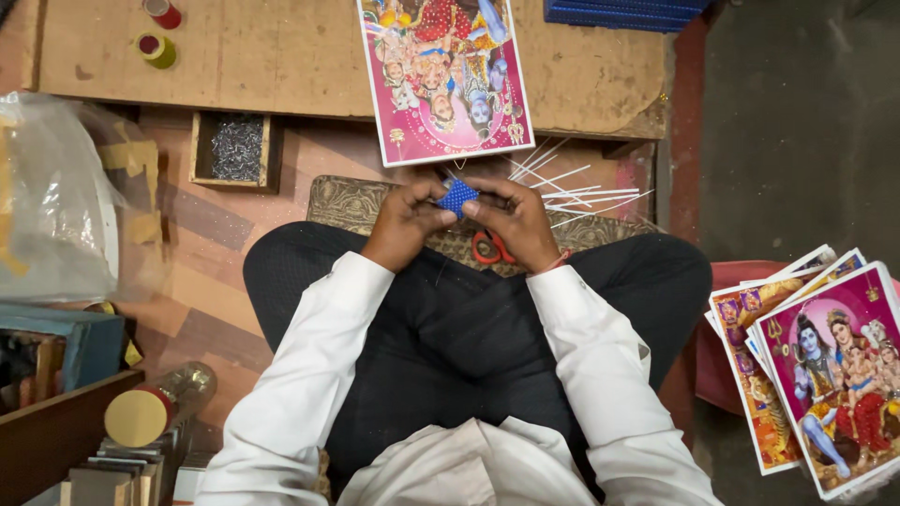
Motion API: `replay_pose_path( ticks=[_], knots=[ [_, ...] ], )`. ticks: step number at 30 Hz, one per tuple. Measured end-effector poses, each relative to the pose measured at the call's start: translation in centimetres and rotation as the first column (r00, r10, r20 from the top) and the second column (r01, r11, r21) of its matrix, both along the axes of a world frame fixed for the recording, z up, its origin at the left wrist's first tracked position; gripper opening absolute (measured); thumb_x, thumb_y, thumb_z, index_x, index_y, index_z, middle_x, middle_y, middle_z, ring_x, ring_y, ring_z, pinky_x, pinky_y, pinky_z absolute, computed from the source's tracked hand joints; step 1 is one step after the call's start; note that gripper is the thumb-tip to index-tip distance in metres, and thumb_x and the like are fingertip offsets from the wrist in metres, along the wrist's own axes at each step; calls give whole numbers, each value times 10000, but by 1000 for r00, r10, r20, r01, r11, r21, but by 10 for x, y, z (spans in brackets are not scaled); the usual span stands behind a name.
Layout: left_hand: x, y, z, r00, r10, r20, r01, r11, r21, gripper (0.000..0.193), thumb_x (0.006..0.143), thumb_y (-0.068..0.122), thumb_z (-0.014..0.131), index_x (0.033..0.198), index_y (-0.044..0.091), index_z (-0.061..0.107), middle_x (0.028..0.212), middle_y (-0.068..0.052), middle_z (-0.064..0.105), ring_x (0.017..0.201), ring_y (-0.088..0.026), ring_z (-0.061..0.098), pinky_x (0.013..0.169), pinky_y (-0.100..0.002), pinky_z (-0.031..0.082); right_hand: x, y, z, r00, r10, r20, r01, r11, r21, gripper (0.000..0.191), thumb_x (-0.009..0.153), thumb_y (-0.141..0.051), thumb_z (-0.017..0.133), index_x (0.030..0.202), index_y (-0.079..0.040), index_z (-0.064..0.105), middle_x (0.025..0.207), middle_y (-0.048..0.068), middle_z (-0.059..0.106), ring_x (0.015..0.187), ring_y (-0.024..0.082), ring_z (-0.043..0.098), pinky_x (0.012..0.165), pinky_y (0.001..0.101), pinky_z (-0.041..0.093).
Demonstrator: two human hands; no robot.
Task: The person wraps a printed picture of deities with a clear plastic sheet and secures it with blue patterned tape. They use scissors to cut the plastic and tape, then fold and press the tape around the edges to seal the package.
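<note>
I sit cross-legged on a patterned cushion [347, 199]. My left hand [405, 223] and my right hand [516, 223] meet in front of me and pinch a small blue textured piece [458, 197] between their fingertips. A colourful picture print [442, 75] lies on the low wooden board [234, 56] just beyond my hands, its near edge hanging over the board. Orange-handled scissors [487, 249] rest on my lap under my right hand. Several thin white sticks [581, 192] lie to the right of my hands.
A small wooden box of metal pins [235, 150] sits to the left. Two tape rolls [157, 47] lie on the board, and a blue textured sheet [623, 13] lies at its far right. A stack of picture prints [825, 365] is at right. A plastic bag [47, 197] and a bottle [155, 403] are at left.
</note>
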State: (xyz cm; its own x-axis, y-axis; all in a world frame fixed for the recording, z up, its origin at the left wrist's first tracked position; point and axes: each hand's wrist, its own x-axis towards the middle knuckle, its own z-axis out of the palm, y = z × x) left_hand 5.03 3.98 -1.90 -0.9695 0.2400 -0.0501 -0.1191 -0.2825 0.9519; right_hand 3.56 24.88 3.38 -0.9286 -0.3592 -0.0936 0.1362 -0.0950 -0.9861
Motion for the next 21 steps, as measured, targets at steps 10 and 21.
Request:
replay_pose_path(
  ticks=[10, 21],
  knots=[
    [2, 6, 0, 996, -37, 81, 40, 998, -44, 189, 881, -32, 736, 1031, 23, 636, 945, -14, 704, 841, -91, 715, 743, -252, 612, -2, -3, -24, 979, -188, -77, 195, 974, 112, 123, 889, -27, 790, 999, 24, 769, 923, 65, 769, 827, 99, 709, 764, 239, 594],
    [-8, 4, 37, 995, -60, -83, -5, 782, -623, 250, 839, 242, 825, 905, 9, 762, 784, -116, 706, 664, -206, 702, 625, -367, 546, -7, -18, -49, 905, -327, 271, 351, 935, -44, 57, 858, 0, 782, 862, 13, 726, 788, 67, 722, 662, 127, 660, 577, 252, 560]
  ],
)
